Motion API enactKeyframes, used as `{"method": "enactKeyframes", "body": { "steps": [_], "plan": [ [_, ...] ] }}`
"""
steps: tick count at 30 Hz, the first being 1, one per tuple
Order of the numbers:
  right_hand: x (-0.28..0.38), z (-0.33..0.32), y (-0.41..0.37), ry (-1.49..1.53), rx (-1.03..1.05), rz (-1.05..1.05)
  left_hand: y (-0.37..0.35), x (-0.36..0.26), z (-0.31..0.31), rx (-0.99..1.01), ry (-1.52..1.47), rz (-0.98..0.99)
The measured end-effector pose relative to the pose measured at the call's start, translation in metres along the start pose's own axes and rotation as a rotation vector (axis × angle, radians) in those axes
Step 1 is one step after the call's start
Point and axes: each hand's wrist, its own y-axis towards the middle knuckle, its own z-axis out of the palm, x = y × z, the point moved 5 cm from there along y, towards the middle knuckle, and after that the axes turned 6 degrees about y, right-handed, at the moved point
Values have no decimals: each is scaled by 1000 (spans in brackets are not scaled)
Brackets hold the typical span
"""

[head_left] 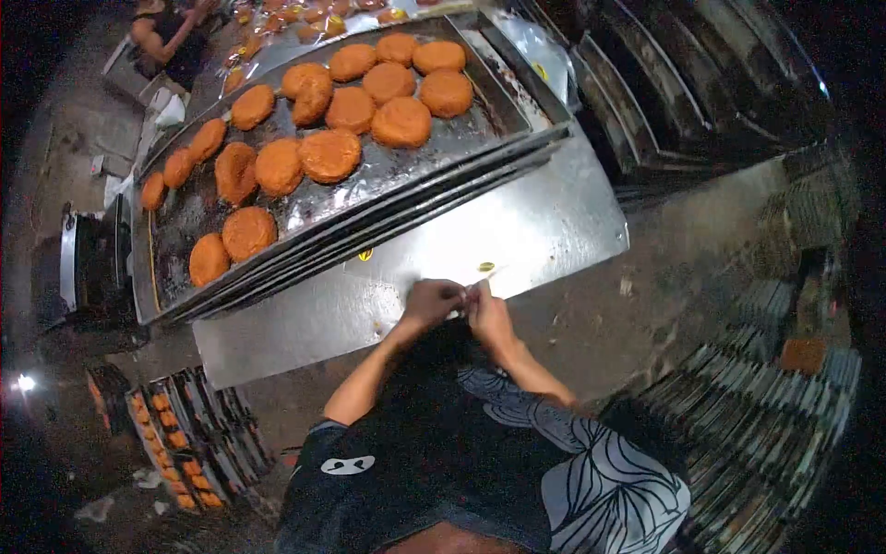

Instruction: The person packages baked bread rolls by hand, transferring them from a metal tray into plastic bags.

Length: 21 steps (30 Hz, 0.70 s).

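Closed hands meet at the near edge of the metal worktop point(572, 212).
The left hand point(432, 303) and right hand point(487, 312) curl inward, fingertips together around a small pale item point(454, 315), just nearer than a yellow label point(485, 267); round browned buns point(401, 122) lie beyond on a tray point(305, 210). Blur and fingers hide the item's shape.

Detail between the hands point(489, 319) unclear

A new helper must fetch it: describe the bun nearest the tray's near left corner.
Find the top metal tray stacked on the shiny table. Two orange-brown buns lie together near its near left corner. Take the left bun, closer to that corner than its neighbour.
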Motion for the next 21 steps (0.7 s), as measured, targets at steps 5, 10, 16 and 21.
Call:
{"method": "enactKeyframes", "body": {
  "steps": [5, 10, 16, 21],
  "plan": [
    [63, -17, -5, -113, -90, -161, -8, -44, -47, -222, -104, -69],
    [106, -30, 10, -40, -178, -318, -25, -77, -77, -162, -144, 21],
    [122, -6, 21, 737, 408, 273, -60, -128, -123, -658, -92, 394],
    [245, -10, 56, 1630, 435, -351, -60, -105, -139, -773, -493, 323]
  ]
}}
